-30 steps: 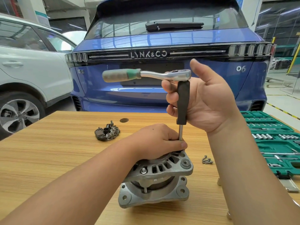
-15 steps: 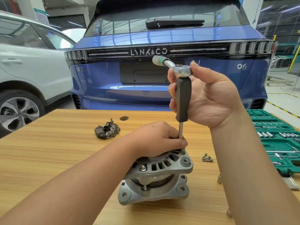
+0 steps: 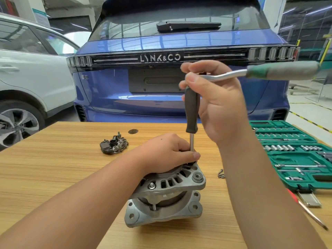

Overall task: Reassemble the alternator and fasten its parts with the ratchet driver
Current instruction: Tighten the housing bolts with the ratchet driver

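Aluminium-cased, the alternator [image 3: 166, 193] stood near-centre on the worktop [image 3: 53, 177], steadied by the left hand [image 3: 168, 151], which pinched the shaft. The ratchet driver [image 3: 192, 112] was gripped by the right hand [image 3: 219, 105]; tilting could slip its tip off the bolt.

left hand [image 3: 168, 153]: low, fingers curled, gripping | right hand [image 3: 215, 103]: raised, fingers curled, gripping

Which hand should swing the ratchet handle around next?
The right hand, probably. It already grips the driver just under the ratchet, whose handle sticks out to its side. The left hand is busy steadying the shaft on the alternator.
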{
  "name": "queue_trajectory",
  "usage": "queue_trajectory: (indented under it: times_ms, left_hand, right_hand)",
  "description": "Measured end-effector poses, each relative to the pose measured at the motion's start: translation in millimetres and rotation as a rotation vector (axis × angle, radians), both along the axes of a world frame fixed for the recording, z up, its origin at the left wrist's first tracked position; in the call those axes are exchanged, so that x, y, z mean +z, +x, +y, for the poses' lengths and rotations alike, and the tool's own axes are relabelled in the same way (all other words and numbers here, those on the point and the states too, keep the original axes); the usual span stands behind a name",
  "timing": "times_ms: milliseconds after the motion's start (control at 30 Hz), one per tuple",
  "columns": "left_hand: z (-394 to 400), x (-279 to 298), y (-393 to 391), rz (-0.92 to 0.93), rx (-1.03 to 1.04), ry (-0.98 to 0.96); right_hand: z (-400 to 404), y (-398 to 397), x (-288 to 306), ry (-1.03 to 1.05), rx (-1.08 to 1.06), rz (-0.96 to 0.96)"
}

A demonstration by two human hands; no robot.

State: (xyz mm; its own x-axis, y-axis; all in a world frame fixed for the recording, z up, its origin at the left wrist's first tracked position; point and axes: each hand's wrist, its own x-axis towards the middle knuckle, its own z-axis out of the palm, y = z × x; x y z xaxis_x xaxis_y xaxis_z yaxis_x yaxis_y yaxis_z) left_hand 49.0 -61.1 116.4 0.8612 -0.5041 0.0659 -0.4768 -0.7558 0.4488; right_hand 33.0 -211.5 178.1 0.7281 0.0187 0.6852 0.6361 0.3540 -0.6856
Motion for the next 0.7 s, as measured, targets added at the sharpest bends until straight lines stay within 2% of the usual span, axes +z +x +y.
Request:
queue_trajectory:
  times_ms: [67, 200, 267, 433, 600, 700]
  left_hand:
    - [-0.3, -0.9, -1.2, -0.028, 0.022, 0.032]
    - [-2.1, 0.9, -1.2, -0.034, -0.002, 0.02]
    - [-2.7, 1.4, -0.3, -0.028, -0.005, 0.018]
    - [-2.0, 0.5, 0.1, -0.04, 0.028, 0.034]
    - [-3.7, -0.2, 0.3, -0.059, 0.004, 0.077]
    - [-2.4, -0.5, 2.3, -0.066, -0.002, 0.06]
  right_hand:
    - [4.0, 1.8, -3.0, -0.026, 0.008, -0.062]
    - [7.6, 13.0, -15.2, -0.196, -0.474, -0.302]
    - [15.1, 13.1, -18.0, -0.167, -0.488, -0.3]
    - [18.9, 10.0, -14.4, -0.027, -0.023, -0.067]
    - [-6.5, 16.9, 0.7, 0.125, 0.416, 0.422]
    - [-10.5, 15.5, -0.1, 0.096, 0.507, 0.393]
